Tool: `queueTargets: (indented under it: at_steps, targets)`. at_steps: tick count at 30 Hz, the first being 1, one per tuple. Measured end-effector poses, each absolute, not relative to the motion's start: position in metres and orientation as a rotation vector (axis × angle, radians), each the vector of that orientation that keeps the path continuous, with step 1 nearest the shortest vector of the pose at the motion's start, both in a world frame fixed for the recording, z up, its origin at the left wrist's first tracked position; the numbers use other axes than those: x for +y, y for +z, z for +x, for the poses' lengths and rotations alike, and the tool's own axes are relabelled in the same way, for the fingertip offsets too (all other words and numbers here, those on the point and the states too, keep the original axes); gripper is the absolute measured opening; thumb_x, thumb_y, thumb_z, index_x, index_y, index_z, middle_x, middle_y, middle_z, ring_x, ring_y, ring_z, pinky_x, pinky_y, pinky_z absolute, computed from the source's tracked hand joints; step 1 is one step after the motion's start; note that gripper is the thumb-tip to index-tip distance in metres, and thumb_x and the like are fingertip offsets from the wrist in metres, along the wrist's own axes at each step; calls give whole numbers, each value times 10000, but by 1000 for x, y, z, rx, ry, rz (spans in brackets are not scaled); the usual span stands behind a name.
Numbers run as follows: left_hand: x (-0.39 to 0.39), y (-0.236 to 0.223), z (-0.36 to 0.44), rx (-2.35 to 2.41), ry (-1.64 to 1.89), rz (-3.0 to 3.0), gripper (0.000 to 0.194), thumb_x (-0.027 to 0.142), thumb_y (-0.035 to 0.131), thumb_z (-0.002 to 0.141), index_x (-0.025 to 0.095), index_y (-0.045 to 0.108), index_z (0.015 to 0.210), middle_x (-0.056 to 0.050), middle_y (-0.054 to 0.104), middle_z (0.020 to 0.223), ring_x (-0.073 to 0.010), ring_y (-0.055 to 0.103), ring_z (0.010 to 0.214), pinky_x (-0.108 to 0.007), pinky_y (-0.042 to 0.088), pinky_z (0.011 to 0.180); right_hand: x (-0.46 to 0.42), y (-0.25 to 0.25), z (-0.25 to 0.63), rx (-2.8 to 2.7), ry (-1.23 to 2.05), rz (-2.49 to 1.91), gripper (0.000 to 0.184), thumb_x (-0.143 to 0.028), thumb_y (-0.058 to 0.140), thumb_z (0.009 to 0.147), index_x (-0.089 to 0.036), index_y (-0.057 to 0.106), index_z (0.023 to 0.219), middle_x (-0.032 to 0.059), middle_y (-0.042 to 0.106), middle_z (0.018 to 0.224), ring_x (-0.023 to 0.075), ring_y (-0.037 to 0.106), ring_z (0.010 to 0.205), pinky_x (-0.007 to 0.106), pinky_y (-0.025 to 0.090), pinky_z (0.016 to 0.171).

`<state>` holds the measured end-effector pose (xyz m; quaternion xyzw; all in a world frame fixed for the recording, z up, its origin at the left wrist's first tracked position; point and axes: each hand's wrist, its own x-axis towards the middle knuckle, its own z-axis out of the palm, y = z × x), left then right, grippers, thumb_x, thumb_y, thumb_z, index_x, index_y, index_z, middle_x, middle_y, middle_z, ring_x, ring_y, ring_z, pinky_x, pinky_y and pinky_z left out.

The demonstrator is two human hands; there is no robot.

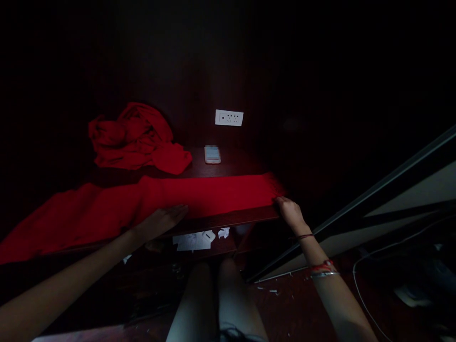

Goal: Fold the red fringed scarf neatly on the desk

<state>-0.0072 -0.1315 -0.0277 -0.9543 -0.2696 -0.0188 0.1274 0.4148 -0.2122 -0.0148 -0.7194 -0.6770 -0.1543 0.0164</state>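
A long red cloth lies spread flat along the front of a dark wooden table. My left hand rests flat on the cloth near the table's front edge, fingers stretched out. My right hand pinches the cloth's right end at the table's corner. A crumpled heap of red fabric sits at the back left of the table.
A small white phone lies at the table's back, below a white wall socket. White paper scraps lie under the table edge. My legs show below. A slanted dark-framed panel and a cable are at right.
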Motion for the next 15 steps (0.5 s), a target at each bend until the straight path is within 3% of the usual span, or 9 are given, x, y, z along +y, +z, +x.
queueTargets:
  at_steps: [10, 15]
  targets:
    - [-131, -25, -18, -769, 103, -2702, 490, -21, 305, 697, 135, 450, 1138, -116, 561, 1025, -181, 551, 903, -276, 468, 692, -203, -17, 420, -2009, -689, -2347, 232, -113, 385, 794, -147, 584, 908, 100, 592, 887, 190, 510, 844, 242, 392, 644]
    - [-124, -24, -46, -799, 57, -2749, 501, -8, 271, 695, 152, 470, 1126, -95, 549, 1075, -167, 544, 920, -275, 450, 734, -196, -13, 423, -1863, -519, -2562, 269, -50, 354, 773, -116, 606, 837, 119, 590, 836, 178, 561, 719, 234, 399, 535]
